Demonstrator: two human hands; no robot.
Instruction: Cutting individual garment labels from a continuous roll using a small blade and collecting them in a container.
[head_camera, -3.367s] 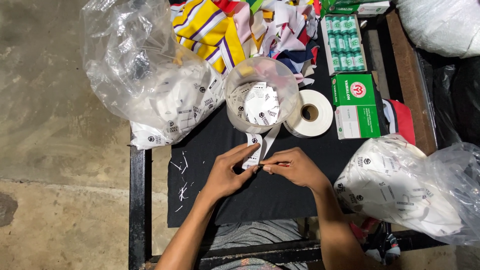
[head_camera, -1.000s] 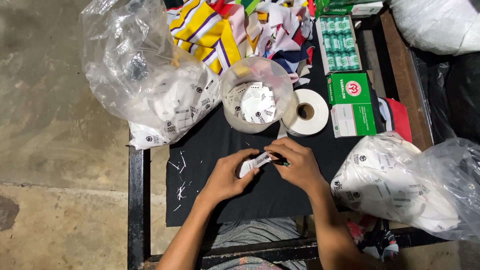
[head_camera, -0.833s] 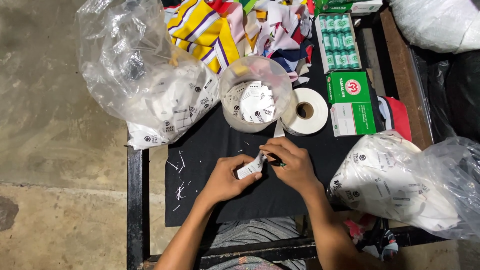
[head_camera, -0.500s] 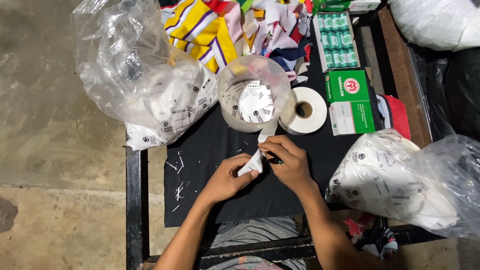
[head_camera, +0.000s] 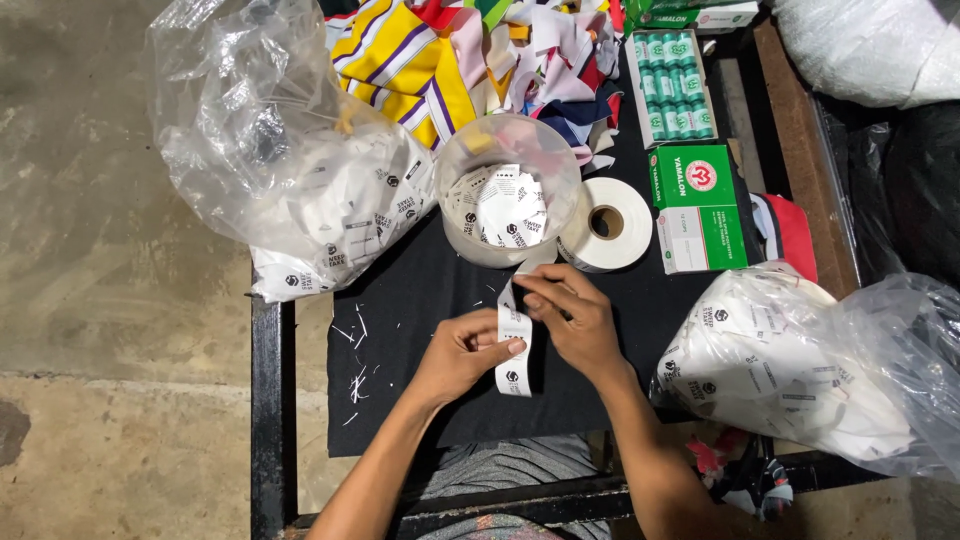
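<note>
My left hand (head_camera: 458, 352) and my right hand (head_camera: 578, 318) meet over the black cloth-covered table (head_camera: 400, 300). Both pinch a white label strip (head_camera: 513, 345) with small black marks; it hangs vertically between the fingers. The strip runs up toward the white label roll (head_camera: 605, 223) just beyond my right hand. A clear round tub (head_camera: 508, 190) holding cut white labels stands right behind the hands.
A clear bag of white labels (head_camera: 300, 190) lies at the left, another (head_camera: 810, 370) at the right. A green and white box (head_camera: 695, 205), a tray of green thread spools (head_camera: 672, 85) and a pile of coloured fabric (head_camera: 450, 50) lie at the back. White scraps (head_camera: 355, 355) dot the cloth.
The strip has swung from nearly flat between my hands to hanging upright, with more length drawn out. Both hands stayed in about the same place.
</note>
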